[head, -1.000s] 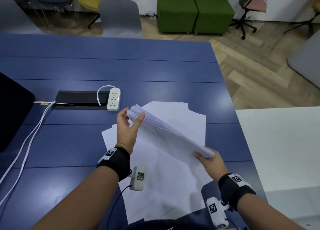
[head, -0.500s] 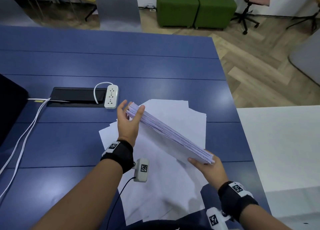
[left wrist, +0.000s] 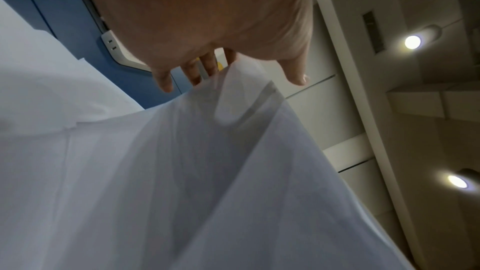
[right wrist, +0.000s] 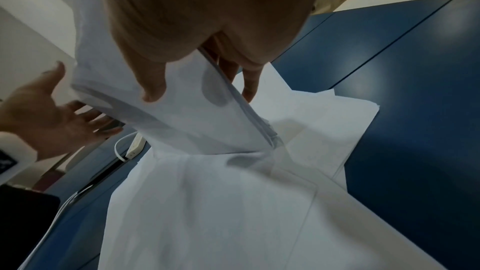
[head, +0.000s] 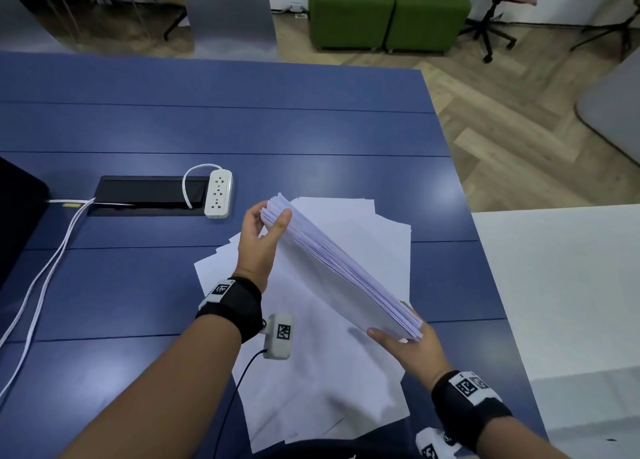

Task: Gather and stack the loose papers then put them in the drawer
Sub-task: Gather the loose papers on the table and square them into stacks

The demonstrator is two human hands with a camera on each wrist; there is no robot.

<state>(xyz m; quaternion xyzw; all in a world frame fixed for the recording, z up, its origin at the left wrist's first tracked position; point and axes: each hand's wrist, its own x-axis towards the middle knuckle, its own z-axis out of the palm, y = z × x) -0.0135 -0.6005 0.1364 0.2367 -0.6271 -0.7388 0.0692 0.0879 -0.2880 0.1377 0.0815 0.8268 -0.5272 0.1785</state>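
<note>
A stack of white papers (head: 339, 268) is held tilted on its long edge above the blue table (head: 242, 119). My left hand (head: 268, 216) is at the stack's far end, with straight fingers behind it and the thumb beside its near face. In the right wrist view that thumb stands a little apart from the paper. My right hand (head: 405, 337) pinches the near end, with the thumb (right wrist: 153, 91) on one face and the fingers behind. Loose sheets (head: 311, 382) lie spread on the table under the stack. No drawer is in view.
A white power strip (head: 218, 197) lies next to a black cable box (head: 149, 192), just left of the papers. White cables (head: 45, 251) run along the table's left side, by a black object (head: 17, 223). A white table (head: 561, 285) adjoins on the right. A grey chair (head: 228, 15) stands at the far side.
Both hands have stayed at the ends of the stack. The near end in my right hand has come slightly lower and closer to me. The far end has shifted slightly away.
</note>
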